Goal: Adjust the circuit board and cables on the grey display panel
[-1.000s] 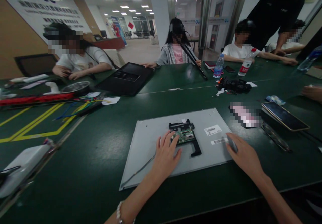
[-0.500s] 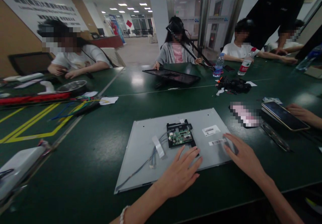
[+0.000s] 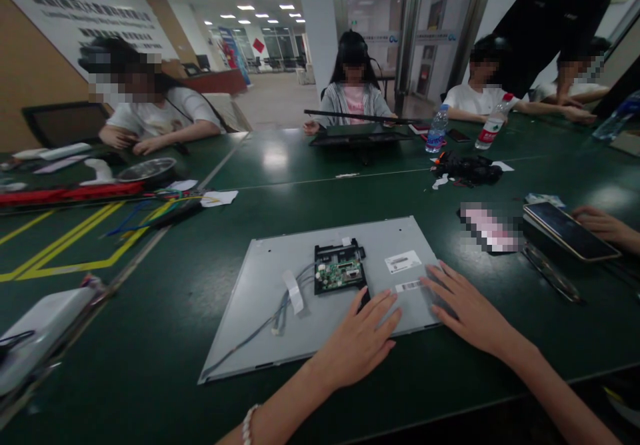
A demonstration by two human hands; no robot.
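Note:
A silver display panel (image 3: 260,265) lies flat, back side up, on the dark green table. At its middle sits a green circuit board (image 3: 340,273) in a black frame. Grey-blue cables (image 3: 250,338), taped down with a white strip (image 3: 294,291), run to the panel's near left corner. My left hand (image 3: 357,338) rests with fingers spread over the panel's near edge, just below the board. My right hand (image 3: 467,305) is spread at the panel's right edge, its fingertips beside the barcode label (image 3: 409,286). Neither hand grips anything.
Right of the panel lie a phone in a pink case (image 3: 487,228), glasses (image 3: 550,271) and a dark phone (image 3: 570,230) near another person's hand (image 3: 610,228). Two bottles and black parts (image 3: 470,167) stand farther back. Across the table a person holds a thin dark panel (image 3: 357,117).
The display panel has slid left across the table. My right hand has moved left with it, while my left hand stays about where it was. The person opposite has raised a thin dark panel.

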